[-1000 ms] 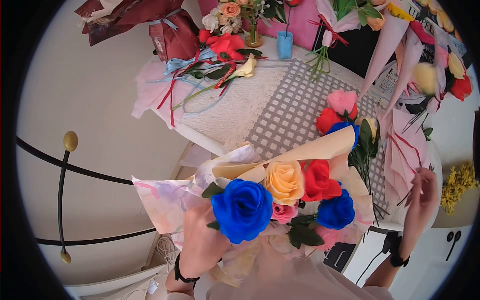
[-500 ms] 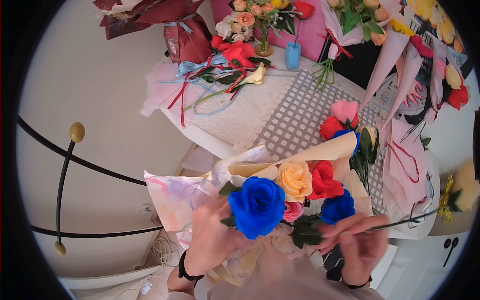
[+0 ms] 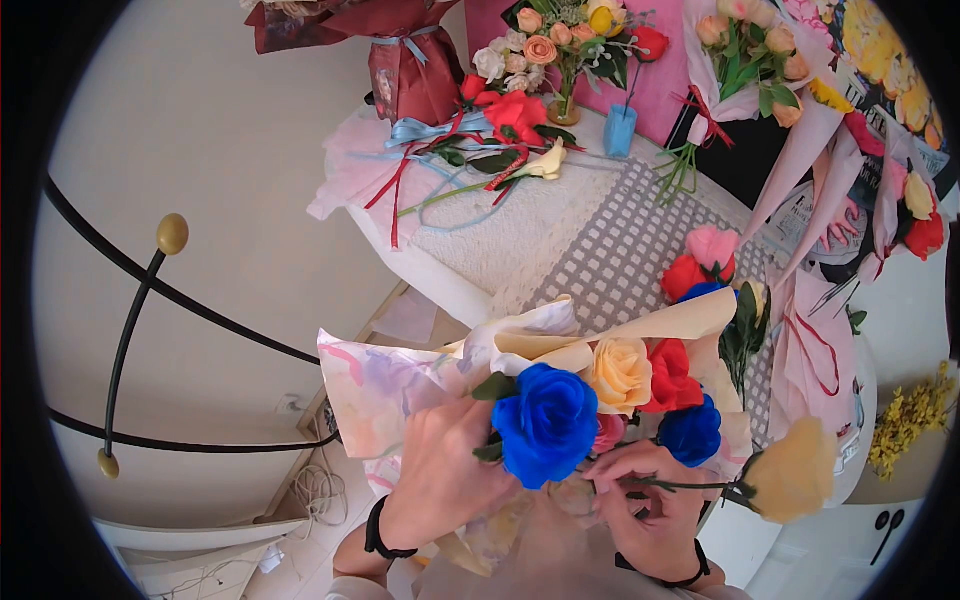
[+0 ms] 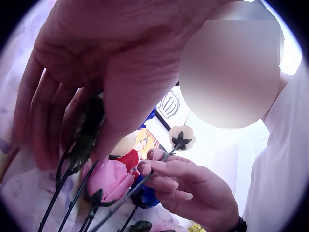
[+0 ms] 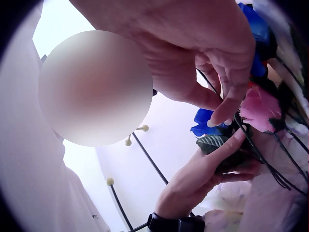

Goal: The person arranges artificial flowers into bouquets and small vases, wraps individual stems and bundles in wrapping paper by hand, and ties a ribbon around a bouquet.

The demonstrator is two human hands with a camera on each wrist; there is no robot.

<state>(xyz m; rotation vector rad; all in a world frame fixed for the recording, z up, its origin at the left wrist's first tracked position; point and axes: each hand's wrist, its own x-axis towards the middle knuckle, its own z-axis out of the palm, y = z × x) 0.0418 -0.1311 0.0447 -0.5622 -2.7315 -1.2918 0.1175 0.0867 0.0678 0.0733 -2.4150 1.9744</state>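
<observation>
My left hand (image 3: 445, 478) grips the stems of a bouquet, its fingers curled round them in the left wrist view. A large blue rose (image 3: 545, 425) stands beside its fingers, with a peach rose (image 3: 621, 375), a red rose (image 3: 673, 376) and a second blue rose (image 3: 690, 432) alongside. Patterned wrapping paper (image 3: 385, 395) spreads behind them. My right hand (image 3: 650, 510) pinches the thin stem of a pale yellow rose (image 3: 792, 470), held sideways with its bloom to the right. That stem slants down past the pink rose (image 4: 110, 180) in the left wrist view.
Loose roses (image 3: 712, 250) lie on the checked cloth (image 3: 620, 250) beyond the bouquet. Pink paper with a red ribbon (image 3: 808, 350) lies at the right. Ribbons and a calla lily (image 3: 543, 163) are at the back left, near a maroon-wrapped bundle (image 3: 412, 80). A black metal rack (image 3: 190, 300) stands left.
My right hand has come in from the right to the bouquet, bringing the pale yellow rose's stem close to my left hand. The left hand keeps its grip on the bouquet.
</observation>
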